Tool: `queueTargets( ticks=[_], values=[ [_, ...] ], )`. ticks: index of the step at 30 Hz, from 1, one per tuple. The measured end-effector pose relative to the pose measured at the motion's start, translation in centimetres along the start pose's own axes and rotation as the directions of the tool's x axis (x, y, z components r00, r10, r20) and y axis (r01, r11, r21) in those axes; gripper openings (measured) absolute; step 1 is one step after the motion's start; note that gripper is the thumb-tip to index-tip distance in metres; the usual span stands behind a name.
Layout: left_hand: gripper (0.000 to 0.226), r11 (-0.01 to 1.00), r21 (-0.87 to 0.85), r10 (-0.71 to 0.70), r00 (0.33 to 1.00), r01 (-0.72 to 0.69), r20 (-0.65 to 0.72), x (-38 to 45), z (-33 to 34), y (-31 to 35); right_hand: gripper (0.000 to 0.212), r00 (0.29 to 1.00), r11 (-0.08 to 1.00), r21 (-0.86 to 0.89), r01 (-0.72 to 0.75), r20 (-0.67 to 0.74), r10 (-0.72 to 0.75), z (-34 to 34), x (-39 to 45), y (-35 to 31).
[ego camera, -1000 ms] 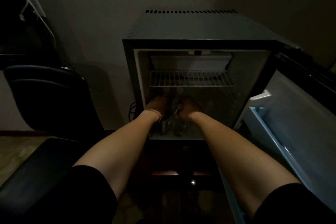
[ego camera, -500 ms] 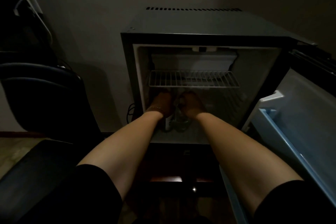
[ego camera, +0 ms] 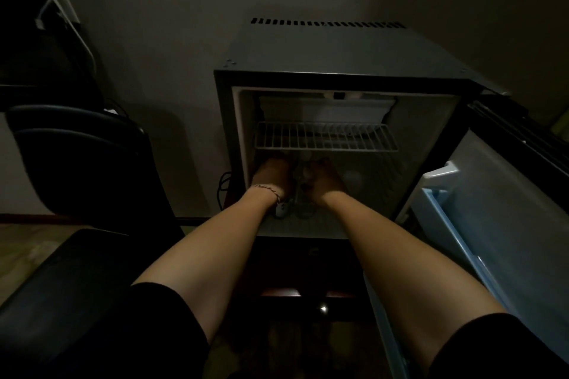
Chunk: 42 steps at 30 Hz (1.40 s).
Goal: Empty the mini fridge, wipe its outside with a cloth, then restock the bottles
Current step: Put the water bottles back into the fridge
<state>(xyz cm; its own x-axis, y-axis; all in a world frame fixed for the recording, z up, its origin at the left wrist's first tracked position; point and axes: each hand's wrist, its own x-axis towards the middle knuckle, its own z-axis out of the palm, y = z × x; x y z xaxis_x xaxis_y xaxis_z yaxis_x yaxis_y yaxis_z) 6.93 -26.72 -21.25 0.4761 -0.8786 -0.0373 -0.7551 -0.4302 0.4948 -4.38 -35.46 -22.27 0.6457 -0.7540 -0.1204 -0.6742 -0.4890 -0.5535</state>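
Both hands were deep in the lower compartment of the fridge point(ego camera: 338, 49), under the wire shelf point(ego camera: 326, 137), with the door point(ego camera: 505, 224) swung open to the right. The left hand point(ego camera: 271, 177) and right hand point(ego camera: 323, 178) each seemed wrapped round a clear bottle point(ego camera: 297, 194) standing on the fridge floor, though the gloom made it impossible to tell how firmly the fingers were closed. Whether this was emptying or restocking could not be settled from the scene; the bare shelf fitted either. The next move probably called for keeping the bottles upright and clear of the shelf's front edge. No brand or writing could be read; a pale label low on the left bottle was only a blur.
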Motion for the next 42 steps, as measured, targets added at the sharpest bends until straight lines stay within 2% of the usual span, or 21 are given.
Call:
queueTargets(
  ticks=[6,10,11,16,25,31,37,42],
  values=[
    [0.031,0.999,-0.02,-0.029,0.995,0.031,0.091,-2.9,-2.4,1.1,0.057,0.995,0.998,-0.06,-0.021,0.098,0.027,-2.6,-3.3,-2.6],
    [0.021,0.998,0.066,-0.015,0.991,0.006,0.133,-5.2,-4.0,1.5,0.025,0.995,0.985,-0.173,-0.011,0.094,0.027,-3.7,-6.6,-3.3],
    [0.023,0.997,0.075,0.001,0.991,-0.011,0.132,-5.8,-4.4,1.7,0.025,0.996,0.979,-0.202,0.006,0.083,0.011,-3.9,-7.2,-3.3],
    [0.033,0.989,0.125,0.078,0.996,-0.084,0.051,-9.6,-5.0,2.5,0.042,0.992,0.947,-0.304,0.106,0.092,-0.082,-4.8,-11.3,-3.8],
    [0.04,0.998,0.064,0.025,0.995,-0.019,-0.096,-19.9,-5.3,5.0,0.039,0.963,0.886,-0.376,0.271,0.093,-0.255,-6.5,-21.5,-4.6],
    [0.039,0.997,0.081,0.019,0.985,-0.006,-0.169,-27.0,-5.9,7.4,0.045,0.949,0.849,-0.436,0.299,0.041,-0.313,-8.6,-28.4,-5.4],
    [0.043,0.994,0.1,0.067,0.973,-0.046,-0.222,-31.8,-8.0,10.1,0.049,0.933,0.799,-0.57,0.194,-0.145,-0.331,-13.0,-33.7,-6.6],
    [0.04,0.99,0.11,0.11,0.967,-0.087,-0.23,-33.8,-9.0,11.9,0.06,0.916,0.761,-0.64,-0.106,-0.361,-0.176,-16.7,-37.3,-6.0]
  ],
)
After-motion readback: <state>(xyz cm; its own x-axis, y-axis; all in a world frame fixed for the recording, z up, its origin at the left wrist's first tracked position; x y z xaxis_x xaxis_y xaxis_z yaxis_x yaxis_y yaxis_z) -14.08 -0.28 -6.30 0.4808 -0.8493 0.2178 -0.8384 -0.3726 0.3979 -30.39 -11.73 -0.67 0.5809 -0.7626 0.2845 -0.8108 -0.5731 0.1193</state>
